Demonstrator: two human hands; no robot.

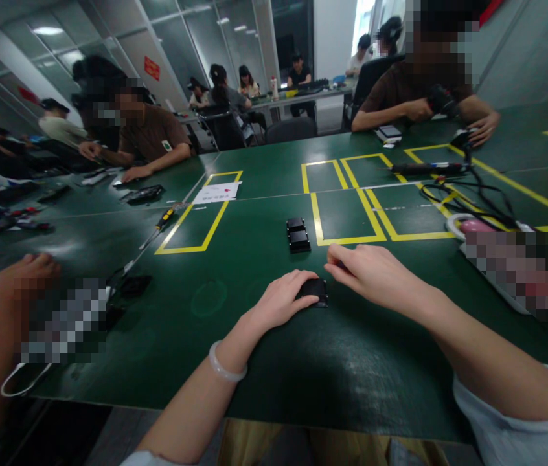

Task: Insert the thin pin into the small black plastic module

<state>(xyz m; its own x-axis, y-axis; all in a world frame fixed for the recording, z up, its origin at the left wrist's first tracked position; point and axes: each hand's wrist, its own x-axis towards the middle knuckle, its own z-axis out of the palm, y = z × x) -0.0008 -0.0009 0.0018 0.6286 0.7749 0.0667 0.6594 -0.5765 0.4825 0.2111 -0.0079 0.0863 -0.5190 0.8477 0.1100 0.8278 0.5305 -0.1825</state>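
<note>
Resting on the green surface [361,362], the left hand [281,301] lies cupped over one small black block [317,289]. Its fingers are curled down across the block's left part and its grip is closed on it, leaving only the right end showing. The block sits flat on the surface near the front edge, directly ahead of the person. One pale bracelet [225,366] circles the left wrist.

The right hand [374,275] lies just beside the block on its right, fingers stretched leftward and pressed together. Whether that grip pinches anything cannot be told, since the fingertips hide what is under them.

A little farther out, two more black blocks [298,234] lie touching each other end to end, making three blocks in all.

To the left, one yellow outline [206,243] is taped on the surface, with one sheet of paper [216,192] at its far end and one screwdriver [160,225] with a yellow and black handle along its left side. To the right of the two blocks, four taped boxes [346,241] form a cluster, two near and two far. Black cables [463,194] trail over them.

A co-worker's hand [26,272] rests at the left edge. Two people in brown shirts [157,133] sit on the far side.
</note>
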